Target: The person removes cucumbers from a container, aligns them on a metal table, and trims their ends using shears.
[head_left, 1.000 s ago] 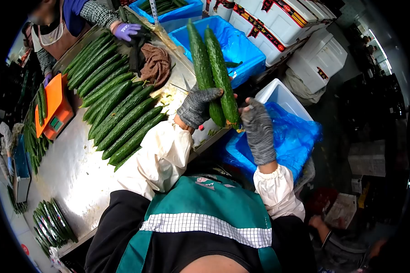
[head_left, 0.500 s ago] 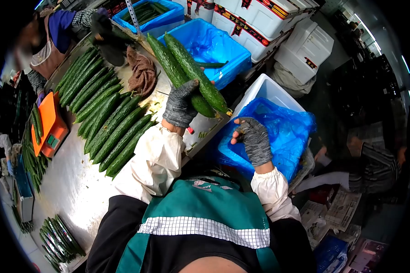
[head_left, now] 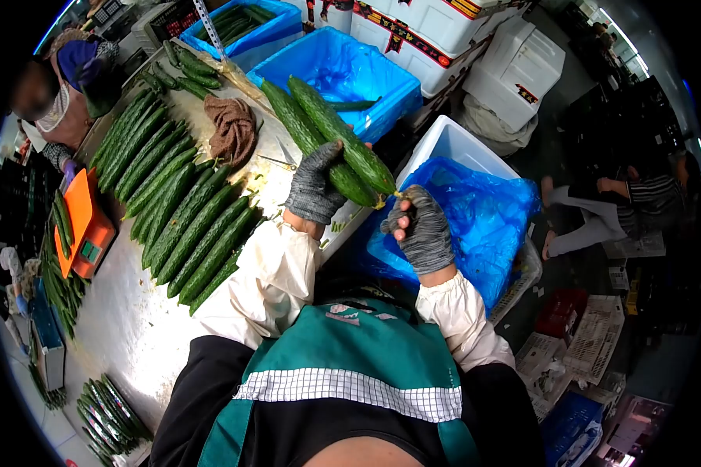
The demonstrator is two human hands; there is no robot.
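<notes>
My left hand (head_left: 315, 187), in a grey fingerless glove, is wrapped round two long green cucumbers (head_left: 339, 140) and holds them tilted above the table's edge. Their lower ends point at my right hand (head_left: 422, 229), gloved the same way. Its fingers are curled together at the tip of one cucumber, at a small yellowish bit; what they pinch is too small to make out. Many cucumbers (head_left: 183, 210) lie in a long row on the metal table (head_left: 125, 311), left of my left hand. A brown cloth (head_left: 231, 131) lies beyond them.
An orange scale (head_left: 86, 222) with cucumbers stands at the left. Ahead is a blue-lined bin (head_left: 401, 86); another lined bin (head_left: 436, 144) is by my right hand. White boxes (head_left: 514, 70) are stacked behind. A co-worker (head_left: 74, 101) stands far left; another person (head_left: 615, 202) sits at right.
The two cucumbers and my left hand have moved left and tilted in view. My right hand has curled in at their lower ends. The co-worker's dark item has left the spot by the cloth.
</notes>
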